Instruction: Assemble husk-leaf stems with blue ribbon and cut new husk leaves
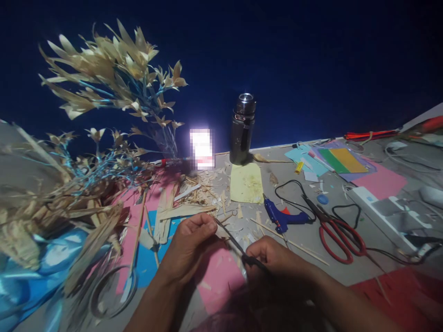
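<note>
My left hand pinches a small pale strip of dried leaf at its fingertips, low in the middle of the view. My right hand grips a thin dark-handled blade tool, whose tip points up-left and meets the strip by my left fingers. Both hands hover over a pink paper sheet on the grey table. Pale leaf shavings lie scattered just beyond the hands.
A blue glue gun and red-handled scissors lie to the right, with black cable around them. A dark flask stands behind a yellow sheet. Dried-leaf branches with blue wire fill the left. A white power strip sits far right.
</note>
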A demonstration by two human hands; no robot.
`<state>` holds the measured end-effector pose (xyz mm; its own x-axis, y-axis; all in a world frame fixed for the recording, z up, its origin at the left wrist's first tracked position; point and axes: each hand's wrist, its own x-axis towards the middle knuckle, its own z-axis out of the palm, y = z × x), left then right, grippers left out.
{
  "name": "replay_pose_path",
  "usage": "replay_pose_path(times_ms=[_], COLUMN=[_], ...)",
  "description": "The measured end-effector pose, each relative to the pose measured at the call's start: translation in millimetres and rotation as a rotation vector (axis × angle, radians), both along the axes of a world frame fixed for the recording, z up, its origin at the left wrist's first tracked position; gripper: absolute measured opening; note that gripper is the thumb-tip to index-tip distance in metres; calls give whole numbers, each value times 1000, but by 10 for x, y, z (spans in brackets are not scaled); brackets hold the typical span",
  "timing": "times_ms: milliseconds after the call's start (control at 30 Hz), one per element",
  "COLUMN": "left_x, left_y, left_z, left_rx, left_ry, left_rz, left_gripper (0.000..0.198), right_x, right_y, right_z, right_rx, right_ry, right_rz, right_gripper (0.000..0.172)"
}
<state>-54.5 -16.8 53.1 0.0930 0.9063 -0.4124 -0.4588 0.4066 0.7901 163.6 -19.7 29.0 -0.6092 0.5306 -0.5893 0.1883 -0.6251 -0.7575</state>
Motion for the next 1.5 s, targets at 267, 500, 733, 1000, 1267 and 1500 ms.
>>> replay_pose_path(times_ms=[267, 500, 733, 1000, 1267, 1500], left_x=[9, 47, 48, 115, 282, 396], left_y=[-10, -12, -13, -10, -47, -102], left_z=[-42, -30, -63, -9, -56, -128], left_rx=[-8, -28, -34, -41, -97, -97], left_ry=[55, 59, 59, -29, -136, -199], left_rz=[21, 84, 105, 136, 209, 227], left_gripper=[34, 35, 35, 35, 39, 37], right_x=[48, 48, 46, -22, -195, -315], right_y=[38, 58, 40, 47, 77, 84], right_z=[4, -52, -47, 13, -19, -63], right_rx=[-1, 27, 44, 99, 202, 182], right_ry=[82, 41, 10, 41, 99, 205], right_rz=[47, 51, 21, -87, -330, -587], right_gripper=[30, 26, 26, 25, 33, 41])
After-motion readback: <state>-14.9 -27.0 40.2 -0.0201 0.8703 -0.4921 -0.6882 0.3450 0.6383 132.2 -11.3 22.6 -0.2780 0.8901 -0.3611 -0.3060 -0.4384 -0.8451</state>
